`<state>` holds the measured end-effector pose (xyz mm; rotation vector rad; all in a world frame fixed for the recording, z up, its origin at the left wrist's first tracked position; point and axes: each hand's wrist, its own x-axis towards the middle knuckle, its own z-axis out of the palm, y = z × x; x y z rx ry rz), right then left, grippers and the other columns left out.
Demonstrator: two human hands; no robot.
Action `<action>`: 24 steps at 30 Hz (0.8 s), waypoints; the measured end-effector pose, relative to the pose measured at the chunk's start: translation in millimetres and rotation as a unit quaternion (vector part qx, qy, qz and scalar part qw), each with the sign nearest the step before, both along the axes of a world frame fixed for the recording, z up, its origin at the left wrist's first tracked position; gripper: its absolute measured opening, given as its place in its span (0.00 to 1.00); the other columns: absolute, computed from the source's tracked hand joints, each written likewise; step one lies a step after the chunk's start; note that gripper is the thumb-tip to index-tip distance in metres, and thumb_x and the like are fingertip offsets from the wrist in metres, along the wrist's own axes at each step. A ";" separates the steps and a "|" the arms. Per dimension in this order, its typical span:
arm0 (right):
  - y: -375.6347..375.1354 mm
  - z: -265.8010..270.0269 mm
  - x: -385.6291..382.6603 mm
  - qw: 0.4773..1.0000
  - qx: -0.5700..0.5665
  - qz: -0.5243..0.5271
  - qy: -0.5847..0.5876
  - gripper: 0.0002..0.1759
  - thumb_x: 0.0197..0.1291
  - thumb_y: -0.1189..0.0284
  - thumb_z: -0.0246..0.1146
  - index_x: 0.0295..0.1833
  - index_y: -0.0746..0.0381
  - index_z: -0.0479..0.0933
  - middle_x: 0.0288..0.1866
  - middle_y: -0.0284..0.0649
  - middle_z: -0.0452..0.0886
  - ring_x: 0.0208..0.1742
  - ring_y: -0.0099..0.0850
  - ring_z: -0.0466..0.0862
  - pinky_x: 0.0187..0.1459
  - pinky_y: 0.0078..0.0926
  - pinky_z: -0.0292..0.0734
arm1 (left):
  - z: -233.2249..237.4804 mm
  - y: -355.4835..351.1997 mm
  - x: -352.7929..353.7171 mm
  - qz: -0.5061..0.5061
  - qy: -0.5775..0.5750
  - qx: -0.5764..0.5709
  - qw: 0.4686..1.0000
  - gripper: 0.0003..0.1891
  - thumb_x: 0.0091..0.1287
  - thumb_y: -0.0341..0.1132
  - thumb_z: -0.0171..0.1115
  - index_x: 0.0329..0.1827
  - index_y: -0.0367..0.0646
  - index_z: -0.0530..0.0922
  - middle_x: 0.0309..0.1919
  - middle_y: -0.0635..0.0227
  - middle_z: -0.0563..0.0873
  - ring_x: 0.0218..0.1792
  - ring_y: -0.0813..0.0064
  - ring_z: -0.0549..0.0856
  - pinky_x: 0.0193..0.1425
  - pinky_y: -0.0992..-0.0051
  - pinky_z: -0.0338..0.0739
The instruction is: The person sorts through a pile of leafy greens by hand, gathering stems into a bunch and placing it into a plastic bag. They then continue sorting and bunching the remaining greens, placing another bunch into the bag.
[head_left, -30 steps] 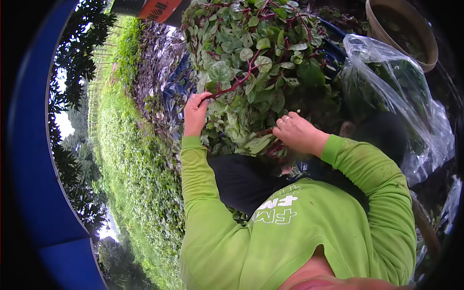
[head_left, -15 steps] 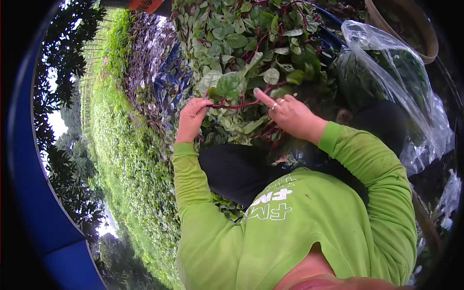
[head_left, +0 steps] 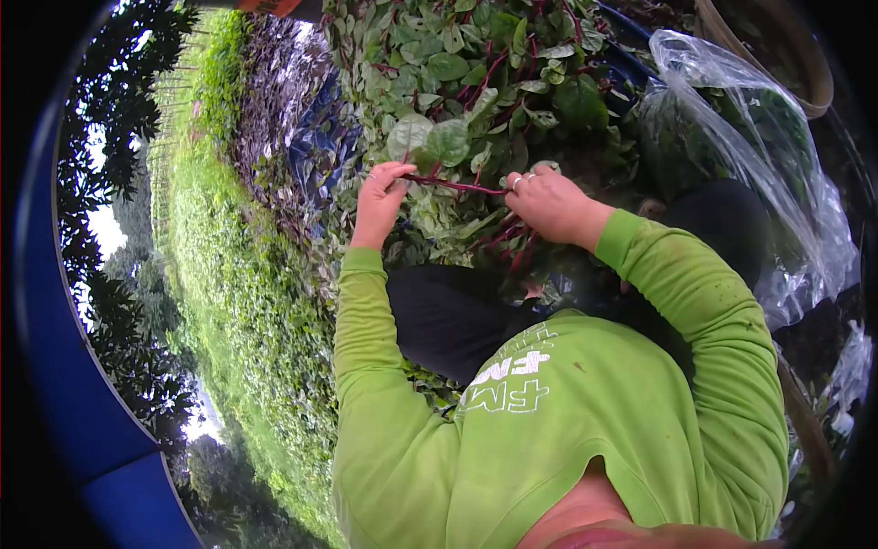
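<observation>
A dark red leafy stem (head_left: 455, 186), like Malabar spinach, stretches roughly level between my two hands. My left hand (head_left: 380, 199) pinches its left end between thumb and fingers. At the other end, my right hand (head_left: 555, 205), with rings on its fingers, is closed around the stem; part of its grip is hidden. Broad green leaves (head_left: 447, 142) stand up from the stem near my left hand. Behind and beneath lies a big heap of similar leafy red-stemmed greens (head_left: 439, 73). More red stems (head_left: 517, 247) lie below my right hand, close to my lap.
A clear plastic bag (head_left: 805, 201) with greens inside stands at the right. Near it is a curved tan band or rim (head_left: 819, 87). Blue sheeting (head_left: 320, 137) shows left of the heap. My dark-clothed knees (head_left: 439, 316) are below my hands. Low green plants (head_left: 238, 274) grow at left.
My right hand's index finger, stretched out before, has curled in around the stem. My left hand has shifted slightly right and up, still pinching the stem.
</observation>
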<state>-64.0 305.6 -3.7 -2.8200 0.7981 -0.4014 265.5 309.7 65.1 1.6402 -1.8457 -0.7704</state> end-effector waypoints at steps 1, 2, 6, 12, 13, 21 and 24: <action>-0.3 -0.6 0.8 1.000 0.001 -0.003 0.008 0.06 0.58 0.71 0.64 0.40 0.58 0.84 0.47 0.39 0.83 0.44 0.32 0.87 0.49 0.34 0.76 | 5.9 3.2 -14.0 0.005 -0.141 -0.100 0.985 0.13 0.67 0.25 0.67 0.54 0.44 0.88 0.57 0.62 0.84 0.59 0.63 0.82 0.66 0.66 0.75; -1.2 -1.2 1.3 1.000 0.002 -0.007 0.016 0.06 0.58 0.71 0.64 0.40 0.57 0.84 0.47 0.39 0.83 0.44 0.32 0.87 0.49 0.33 0.75 | 10.1 8.9 -32.0 0.009 -0.277 -0.198 0.940 0.15 0.66 0.25 0.68 0.55 0.45 0.88 0.60 0.61 0.83 0.60 0.61 0.82 0.66 0.66 0.75; 1.6 0.6 1.5 0.999 -0.028 0.004 0.040 0.07 0.59 0.70 0.64 0.42 0.56 0.83 0.45 0.38 0.82 0.44 0.31 0.86 0.49 0.32 0.74 | 5.8 19.7 -82.7 -0.187 -0.243 -0.227 0.924 0.16 0.65 0.28 0.68 0.56 0.48 0.88 0.58 0.61 0.86 0.63 0.54 0.81 0.74 0.54 0.69; 3.5 0.7 -1.7 0.999 -0.026 0.000 0.028 0.08 0.60 0.70 0.63 0.44 0.57 0.81 0.44 0.38 0.81 0.45 0.32 0.85 0.50 0.33 0.73 | -54.4 15.9 -109.9 -0.217 -0.201 -0.077 0.952 0.11 0.70 0.32 0.66 0.53 0.45 0.87 0.37 0.64 0.85 0.49 0.60 0.85 0.73 0.53 0.68; 5.3 -0.9 -2.6 0.999 -0.027 0.000 0.022 0.08 0.60 0.70 0.63 0.44 0.57 0.81 0.44 0.38 0.81 0.44 0.32 0.85 0.50 0.33 0.73 | -53.3 16.1 -109.3 -0.216 -0.202 -0.075 0.952 0.10 0.69 0.32 0.66 0.51 0.45 0.87 0.35 0.65 0.84 0.47 0.61 0.85 0.73 0.53 0.68; 9.2 -1.7 -0.1 0.998 -0.045 -0.004 0.052 0.08 0.59 0.69 0.64 0.43 0.56 0.83 0.43 0.37 0.82 0.43 0.30 0.86 0.48 0.31 0.73 | -34.8 16.0 -135.9 -0.196 -0.370 -0.155 0.895 0.05 0.64 0.35 0.63 0.35 0.49 0.86 0.30 0.68 0.85 0.43 0.65 0.85 0.72 0.55 0.65; 14.8 6.9 3.6 0.996 -0.056 0.004 0.073 0.08 0.58 0.68 0.65 0.43 0.55 0.84 0.42 0.36 0.82 0.43 0.29 0.86 0.48 0.31 0.73 | -49.2 10.9 -137.0 -0.192 -0.429 -0.187 0.862 0.06 0.63 0.35 0.60 0.31 0.51 0.85 0.28 0.68 0.86 0.40 0.63 0.86 0.65 0.57 0.70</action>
